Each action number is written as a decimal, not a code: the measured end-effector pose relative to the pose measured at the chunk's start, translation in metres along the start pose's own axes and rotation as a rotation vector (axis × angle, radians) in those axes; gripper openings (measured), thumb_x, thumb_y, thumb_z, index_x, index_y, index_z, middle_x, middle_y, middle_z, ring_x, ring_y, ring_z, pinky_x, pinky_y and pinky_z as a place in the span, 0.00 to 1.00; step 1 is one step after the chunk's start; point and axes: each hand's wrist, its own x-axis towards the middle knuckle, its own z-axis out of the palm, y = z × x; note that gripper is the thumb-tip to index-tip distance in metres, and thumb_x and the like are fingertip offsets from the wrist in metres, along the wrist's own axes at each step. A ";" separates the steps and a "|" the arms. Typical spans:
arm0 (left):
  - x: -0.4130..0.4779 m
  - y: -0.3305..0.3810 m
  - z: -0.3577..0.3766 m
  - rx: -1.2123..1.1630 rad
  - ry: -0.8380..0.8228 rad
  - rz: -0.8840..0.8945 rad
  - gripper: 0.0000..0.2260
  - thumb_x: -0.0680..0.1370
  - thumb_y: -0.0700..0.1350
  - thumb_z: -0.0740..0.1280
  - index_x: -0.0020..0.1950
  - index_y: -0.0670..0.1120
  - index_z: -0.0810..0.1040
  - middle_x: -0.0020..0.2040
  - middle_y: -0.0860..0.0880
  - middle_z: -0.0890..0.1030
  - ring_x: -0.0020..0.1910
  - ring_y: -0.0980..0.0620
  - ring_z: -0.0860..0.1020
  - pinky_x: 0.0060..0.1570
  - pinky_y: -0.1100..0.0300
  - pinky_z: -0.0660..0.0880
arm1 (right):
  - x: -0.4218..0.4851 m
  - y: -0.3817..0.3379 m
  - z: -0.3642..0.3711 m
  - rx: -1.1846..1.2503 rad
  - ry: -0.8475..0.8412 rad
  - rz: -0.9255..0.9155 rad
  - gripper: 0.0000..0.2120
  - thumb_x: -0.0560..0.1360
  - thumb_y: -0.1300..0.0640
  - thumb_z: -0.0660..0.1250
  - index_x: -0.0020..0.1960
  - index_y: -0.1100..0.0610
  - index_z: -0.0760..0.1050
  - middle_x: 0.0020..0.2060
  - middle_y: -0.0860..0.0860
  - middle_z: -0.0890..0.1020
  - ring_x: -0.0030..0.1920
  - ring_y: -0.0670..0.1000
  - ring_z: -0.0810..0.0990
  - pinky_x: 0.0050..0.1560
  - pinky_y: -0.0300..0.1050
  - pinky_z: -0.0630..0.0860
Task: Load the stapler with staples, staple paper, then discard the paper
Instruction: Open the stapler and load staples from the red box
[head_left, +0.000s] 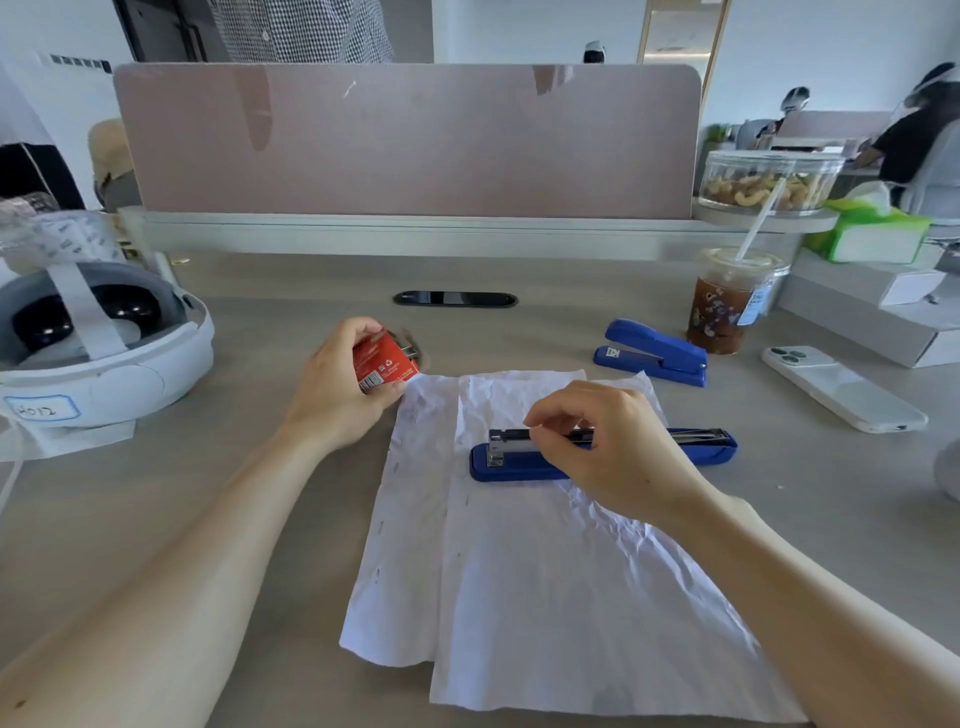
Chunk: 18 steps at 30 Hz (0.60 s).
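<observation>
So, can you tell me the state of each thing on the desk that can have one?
paper: crumpled, lying flat
open stapler: opened flat on paper, right hand pinches its rail
second stapler: closed
staple box: gripped by left hand
cup: lidded, straw in

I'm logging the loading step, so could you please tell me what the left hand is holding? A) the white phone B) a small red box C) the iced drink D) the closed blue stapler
B: the left hand grips the small red box beside the far corner of the paper, while the right hand pinches at the metal rail of the opened stapler.
</observation>
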 end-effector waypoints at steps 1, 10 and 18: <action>-0.001 0.003 0.001 -0.019 -0.022 0.040 0.27 0.71 0.42 0.76 0.66 0.51 0.69 0.60 0.55 0.73 0.58 0.55 0.71 0.51 0.65 0.67 | 0.000 -0.001 0.001 -0.004 0.007 -0.008 0.06 0.74 0.60 0.68 0.48 0.53 0.83 0.41 0.48 0.84 0.41 0.44 0.81 0.45 0.36 0.77; -0.023 0.043 0.019 -0.192 -0.268 0.350 0.26 0.69 0.57 0.73 0.63 0.55 0.69 0.59 0.56 0.77 0.55 0.57 0.78 0.49 0.64 0.77 | 0.006 -0.009 0.009 -0.058 0.111 -0.084 0.08 0.75 0.54 0.68 0.53 0.48 0.83 0.39 0.46 0.82 0.36 0.48 0.79 0.39 0.50 0.79; -0.029 0.049 0.023 -0.290 -0.295 0.413 0.27 0.69 0.49 0.75 0.65 0.50 0.70 0.62 0.52 0.76 0.60 0.51 0.77 0.52 0.49 0.80 | 0.009 -0.007 0.008 -0.197 0.151 -0.065 0.08 0.77 0.51 0.65 0.52 0.50 0.81 0.36 0.47 0.80 0.34 0.51 0.78 0.36 0.50 0.78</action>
